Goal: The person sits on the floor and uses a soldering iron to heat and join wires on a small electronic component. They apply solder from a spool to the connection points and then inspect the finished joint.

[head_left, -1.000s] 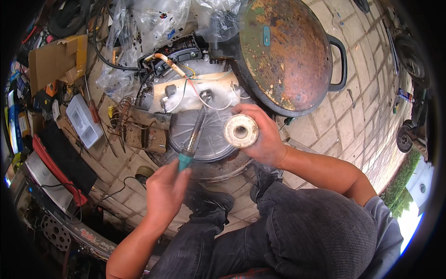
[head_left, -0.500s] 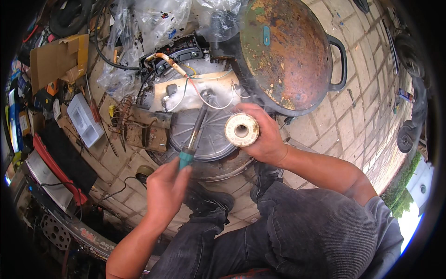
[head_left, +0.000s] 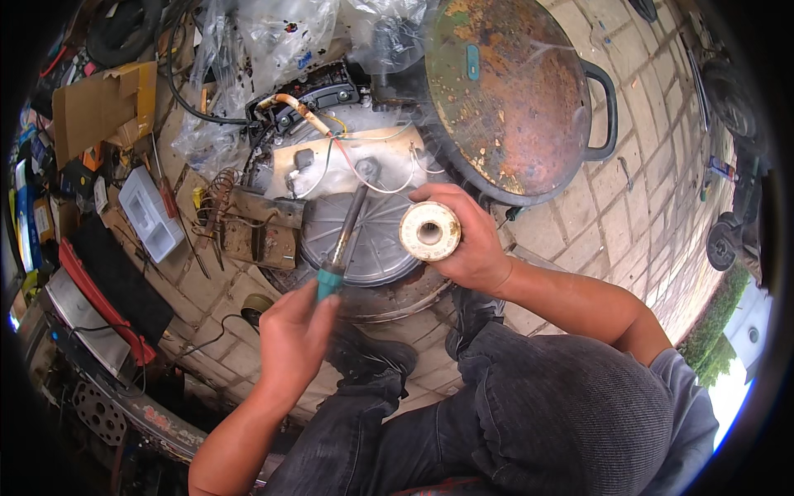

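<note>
Teal-handled iron was clasped by left hand, shaft beyond grip, white spool was pinched by right hand

Daylight is washing over the paving, white glare is burning out the near right, clear plastic is glinting far left, haze is softening the soldering iron's tip, edges are bending into black.
</note>
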`<move>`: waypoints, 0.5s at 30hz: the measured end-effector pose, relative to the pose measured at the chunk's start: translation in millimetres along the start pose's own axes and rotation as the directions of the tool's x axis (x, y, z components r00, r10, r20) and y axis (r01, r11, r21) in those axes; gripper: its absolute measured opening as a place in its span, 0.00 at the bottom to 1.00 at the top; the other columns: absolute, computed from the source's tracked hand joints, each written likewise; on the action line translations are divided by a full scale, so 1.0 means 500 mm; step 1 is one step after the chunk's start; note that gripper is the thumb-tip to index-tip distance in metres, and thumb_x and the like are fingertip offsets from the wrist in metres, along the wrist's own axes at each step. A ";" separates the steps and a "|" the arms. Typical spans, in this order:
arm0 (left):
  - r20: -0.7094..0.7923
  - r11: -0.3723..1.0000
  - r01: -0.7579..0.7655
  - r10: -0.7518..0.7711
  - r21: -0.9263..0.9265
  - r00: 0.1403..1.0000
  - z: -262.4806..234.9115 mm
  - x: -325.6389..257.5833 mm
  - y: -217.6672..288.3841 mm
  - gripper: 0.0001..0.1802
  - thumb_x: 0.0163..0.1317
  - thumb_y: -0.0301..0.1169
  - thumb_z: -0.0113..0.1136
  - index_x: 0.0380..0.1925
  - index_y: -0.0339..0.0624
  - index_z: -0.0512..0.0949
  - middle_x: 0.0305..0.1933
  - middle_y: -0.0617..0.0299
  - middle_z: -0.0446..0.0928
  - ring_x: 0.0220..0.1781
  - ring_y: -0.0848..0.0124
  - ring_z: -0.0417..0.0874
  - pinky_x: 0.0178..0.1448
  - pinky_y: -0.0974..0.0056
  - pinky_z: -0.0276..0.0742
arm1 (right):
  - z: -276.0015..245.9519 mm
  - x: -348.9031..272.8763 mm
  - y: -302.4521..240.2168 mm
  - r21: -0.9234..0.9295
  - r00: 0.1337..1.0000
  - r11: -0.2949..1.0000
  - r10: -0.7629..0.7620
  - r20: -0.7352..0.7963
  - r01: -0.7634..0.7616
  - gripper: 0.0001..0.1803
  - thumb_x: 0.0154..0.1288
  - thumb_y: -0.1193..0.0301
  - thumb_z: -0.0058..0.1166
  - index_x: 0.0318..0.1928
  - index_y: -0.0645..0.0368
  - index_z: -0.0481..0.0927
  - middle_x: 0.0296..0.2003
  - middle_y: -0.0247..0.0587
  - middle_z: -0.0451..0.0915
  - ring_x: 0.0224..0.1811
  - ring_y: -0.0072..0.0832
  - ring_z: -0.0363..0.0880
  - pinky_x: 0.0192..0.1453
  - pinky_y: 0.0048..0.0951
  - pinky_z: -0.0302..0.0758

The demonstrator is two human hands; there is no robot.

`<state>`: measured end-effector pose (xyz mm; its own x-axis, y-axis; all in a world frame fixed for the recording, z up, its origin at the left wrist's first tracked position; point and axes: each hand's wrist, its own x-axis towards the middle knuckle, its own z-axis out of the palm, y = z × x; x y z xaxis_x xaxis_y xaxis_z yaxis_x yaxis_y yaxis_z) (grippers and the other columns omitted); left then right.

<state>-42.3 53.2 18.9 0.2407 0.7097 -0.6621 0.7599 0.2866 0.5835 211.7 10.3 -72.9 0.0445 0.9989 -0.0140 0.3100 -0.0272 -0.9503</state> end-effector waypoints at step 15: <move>-0.021 0.998 -0.062 0.062 0.018 0.998 0.002 -0.003 -0.011 0.18 0.66 0.28 0.65 0.54 0.30 0.80 0.28 0.62 0.76 0.26 0.80 0.74 0.29 0.70 0.71 | 0.015 0.021 -0.006 -0.011 0.996 1.000 -0.015 -0.084 0.014 0.26 0.50 0.78 0.71 0.50 0.63 0.74 0.50 0.47 0.79 0.51 0.44 0.81 0.54 0.36 0.78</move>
<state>-46.4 49.7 16.2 0.2745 0.7396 -0.6145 0.7541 0.2309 0.6149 204.0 21.0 -72.4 0.1194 0.9925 0.0265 0.3209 -0.0133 -0.9470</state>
